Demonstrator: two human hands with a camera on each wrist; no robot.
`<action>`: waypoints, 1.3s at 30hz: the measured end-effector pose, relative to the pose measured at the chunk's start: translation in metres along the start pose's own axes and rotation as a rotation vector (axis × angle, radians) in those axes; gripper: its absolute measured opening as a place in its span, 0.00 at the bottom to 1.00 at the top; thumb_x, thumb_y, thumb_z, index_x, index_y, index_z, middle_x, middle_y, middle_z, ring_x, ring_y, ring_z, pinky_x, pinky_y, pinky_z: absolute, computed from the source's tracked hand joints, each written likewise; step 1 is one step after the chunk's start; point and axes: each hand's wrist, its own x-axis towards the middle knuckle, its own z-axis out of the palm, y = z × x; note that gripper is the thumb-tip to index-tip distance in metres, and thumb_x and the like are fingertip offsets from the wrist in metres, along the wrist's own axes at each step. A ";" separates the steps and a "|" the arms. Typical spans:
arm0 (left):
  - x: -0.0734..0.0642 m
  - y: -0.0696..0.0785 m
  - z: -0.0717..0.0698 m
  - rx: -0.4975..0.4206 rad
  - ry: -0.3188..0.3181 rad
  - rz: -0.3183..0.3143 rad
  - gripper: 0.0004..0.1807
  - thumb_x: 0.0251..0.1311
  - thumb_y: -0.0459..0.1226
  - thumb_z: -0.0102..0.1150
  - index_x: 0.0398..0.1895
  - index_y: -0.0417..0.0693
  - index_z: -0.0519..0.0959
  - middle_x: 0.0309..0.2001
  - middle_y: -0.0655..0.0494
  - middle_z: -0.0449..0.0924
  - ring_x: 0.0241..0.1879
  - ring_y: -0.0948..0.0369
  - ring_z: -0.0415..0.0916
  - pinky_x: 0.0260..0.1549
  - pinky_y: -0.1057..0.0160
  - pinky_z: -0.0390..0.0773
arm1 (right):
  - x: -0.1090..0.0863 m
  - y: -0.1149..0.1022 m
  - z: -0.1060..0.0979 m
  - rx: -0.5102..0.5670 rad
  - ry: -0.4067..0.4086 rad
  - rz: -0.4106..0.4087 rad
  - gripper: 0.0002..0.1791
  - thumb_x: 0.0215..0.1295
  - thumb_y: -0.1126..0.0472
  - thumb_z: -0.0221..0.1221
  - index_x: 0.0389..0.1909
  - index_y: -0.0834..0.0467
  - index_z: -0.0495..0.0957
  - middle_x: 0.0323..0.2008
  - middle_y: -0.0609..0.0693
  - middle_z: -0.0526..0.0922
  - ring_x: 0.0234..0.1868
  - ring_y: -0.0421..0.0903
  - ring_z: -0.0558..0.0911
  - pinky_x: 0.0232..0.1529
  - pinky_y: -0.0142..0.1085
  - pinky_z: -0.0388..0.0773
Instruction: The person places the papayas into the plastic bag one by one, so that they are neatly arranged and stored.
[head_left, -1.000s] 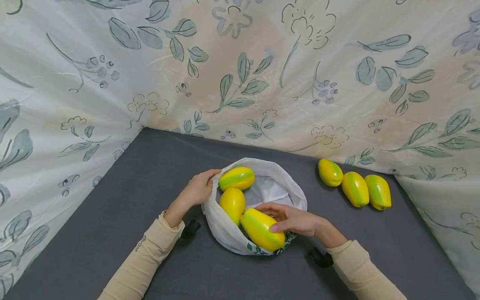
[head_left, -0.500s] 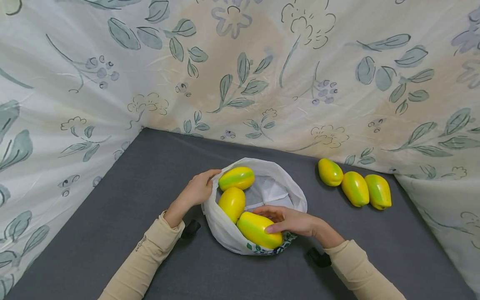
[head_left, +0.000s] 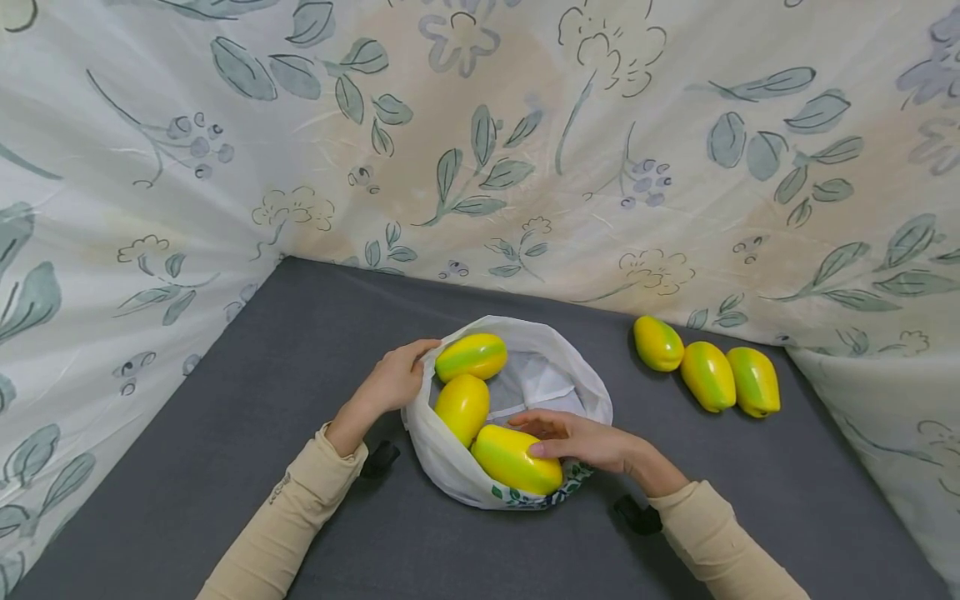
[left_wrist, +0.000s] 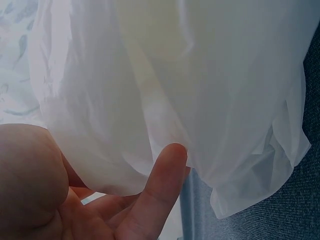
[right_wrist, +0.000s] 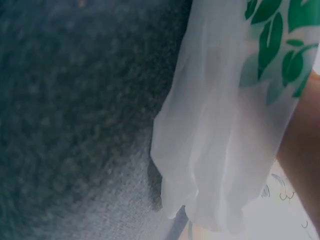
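Bag (head_left: 438,462) sits mouth-up on counter (head_left: 360,304), rim spread wide, probably for easy reach inside. Left hand (head_left: 392,379) pinches left rim, grip clamped on fabric, likely to steady thin wall. Right hand (head_left: 581,437) inside mouth, grip around near fruit (head_left: 510,462), thumb on top, perhaps for controlled placing. Middle fruit (head_left: 462,408) and rear fruit (head_left: 471,357) lie along left wall. Three loose fruits (head_left: 708,377) clustered right of bag, seemingly for right-hand reach.
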 end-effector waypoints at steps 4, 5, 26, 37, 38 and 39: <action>0.001 0.000 0.000 -0.006 -0.004 0.000 0.23 0.70 0.27 0.41 0.67 0.42 0.66 0.64 0.42 0.67 0.20 0.57 0.60 0.28 0.60 0.69 | -0.003 0.000 -0.002 -0.019 0.054 0.025 0.29 0.71 0.53 0.52 0.70 0.57 0.59 0.63 0.57 0.66 0.59 0.53 0.69 0.54 0.44 0.69; 0.001 0.000 0.000 -0.009 -0.007 0.000 0.23 0.70 0.27 0.41 0.67 0.42 0.66 0.65 0.42 0.66 0.19 0.58 0.59 0.26 0.60 0.68 | -0.004 0.000 -0.002 -0.022 0.061 0.025 0.29 0.72 0.53 0.51 0.70 0.57 0.59 0.62 0.57 0.66 0.58 0.53 0.69 0.54 0.45 0.70; 0.000 -0.001 -0.001 0.014 -0.002 0.012 0.23 0.70 0.27 0.41 0.67 0.41 0.66 0.64 0.42 0.67 0.38 0.52 0.71 0.39 0.56 0.70 | -0.035 -0.010 -0.037 0.058 0.384 0.005 0.33 0.73 0.56 0.51 0.71 0.66 0.52 0.67 0.66 0.58 0.63 0.62 0.62 0.58 0.47 0.67; 0.000 0.001 -0.001 -0.002 -0.008 0.007 0.23 0.70 0.27 0.41 0.67 0.41 0.66 0.64 0.41 0.66 0.22 0.57 0.62 0.24 0.61 0.67 | -0.052 -0.013 -0.054 0.055 0.476 -0.025 0.33 0.73 0.54 0.49 0.71 0.66 0.51 0.69 0.65 0.54 0.67 0.63 0.56 0.60 0.50 0.64; 0.000 0.001 -0.001 -0.003 -0.008 0.006 0.23 0.70 0.27 0.41 0.67 0.41 0.66 0.65 0.41 0.66 0.23 0.55 0.64 0.26 0.60 0.68 | -0.053 -0.013 -0.054 0.059 0.484 -0.030 0.33 0.73 0.54 0.49 0.71 0.66 0.51 0.69 0.65 0.53 0.67 0.62 0.56 0.60 0.50 0.64; -0.001 0.001 -0.001 0.000 -0.007 0.007 0.23 0.70 0.27 0.41 0.67 0.41 0.66 0.65 0.41 0.66 0.26 0.54 0.66 0.28 0.59 0.69 | -0.055 -0.013 -0.055 0.066 0.493 -0.036 0.33 0.73 0.54 0.49 0.71 0.66 0.51 0.69 0.65 0.53 0.67 0.62 0.55 0.60 0.49 0.65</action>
